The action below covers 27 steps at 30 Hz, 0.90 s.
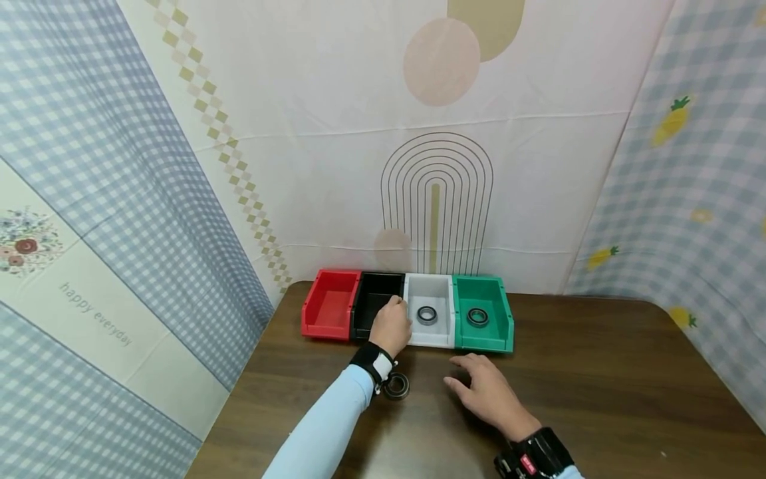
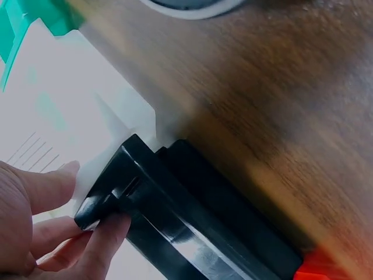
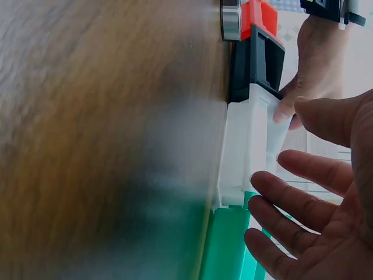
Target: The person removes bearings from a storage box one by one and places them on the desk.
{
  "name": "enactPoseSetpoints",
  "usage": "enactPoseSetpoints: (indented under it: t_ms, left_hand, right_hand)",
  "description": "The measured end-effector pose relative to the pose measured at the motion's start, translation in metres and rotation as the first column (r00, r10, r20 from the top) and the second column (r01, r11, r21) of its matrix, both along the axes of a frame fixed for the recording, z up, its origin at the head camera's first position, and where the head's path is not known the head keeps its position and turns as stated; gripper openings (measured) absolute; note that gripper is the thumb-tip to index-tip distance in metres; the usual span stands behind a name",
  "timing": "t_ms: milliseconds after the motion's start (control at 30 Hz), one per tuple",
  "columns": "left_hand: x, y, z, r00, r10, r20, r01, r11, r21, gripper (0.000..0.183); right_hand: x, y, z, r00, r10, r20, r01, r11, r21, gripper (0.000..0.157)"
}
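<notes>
My left hand [image 1: 391, 326] reaches to the side wall between the black bin [image 1: 377, 293] and the white bin [image 1: 429, 338]. In the left wrist view its thumb [image 2: 55, 189] lies on the white side and its fingers on the black side, gripping that wall. My right hand [image 1: 487, 394] hovers over the table in front of the green bin [image 1: 499, 342], fingers spread and holding nothing. One ball bearing [image 1: 427, 315] lies in the white bin, another bearing [image 1: 477, 317] in the green one. A third bearing [image 1: 397, 386] rests on the table beside my left wrist.
A red bin [image 1: 329, 303] stands at the left end of the row, side by side with the others. The row sits at the back edge of the brown wooden table [image 1: 598, 372], against a patterned cloth [image 1: 335, 186]. Checked cloths hang on both sides.
</notes>
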<state>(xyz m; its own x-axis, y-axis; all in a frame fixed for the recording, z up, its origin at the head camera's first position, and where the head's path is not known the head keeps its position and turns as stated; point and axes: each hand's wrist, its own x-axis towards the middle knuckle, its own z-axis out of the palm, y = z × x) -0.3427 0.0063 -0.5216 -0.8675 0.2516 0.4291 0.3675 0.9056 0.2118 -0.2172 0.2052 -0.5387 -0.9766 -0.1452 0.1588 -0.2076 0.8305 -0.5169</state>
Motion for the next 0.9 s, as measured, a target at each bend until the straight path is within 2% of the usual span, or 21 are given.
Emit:
enactPoseSetpoints:
  t_ms: [367, 633, 900]
  left_hand:
    - [-0.001, -0.001, -0.003, 0.998, -0.021, -0.056, 0.021, 1.0, -0.014, 0.028]
    - [0.003, 0.002, 0.001, 0.999, -0.005, -0.035, 0.002, 0.998, -0.059, 0.028]
    - [0.005, 0.002, 0.006, 1.0, 0.009, 0.01, -0.009, 0.999, -0.039, 0.029]
  right_hand:
    - [-0.003, -0.005, 0.0, 1.0, 0.002, 0.001, -0.002, 1.0, 0.005, 0.044]
    - [-0.005, -0.007, 0.001, 1.0, 0.005, -0.003, -0.005, 1.0, 0.01, 0.044]
    - [-0.007, -0.012, 0.003, 1.0, 0.011, -0.028, -0.011, 1.0, 0.006, 0.043]
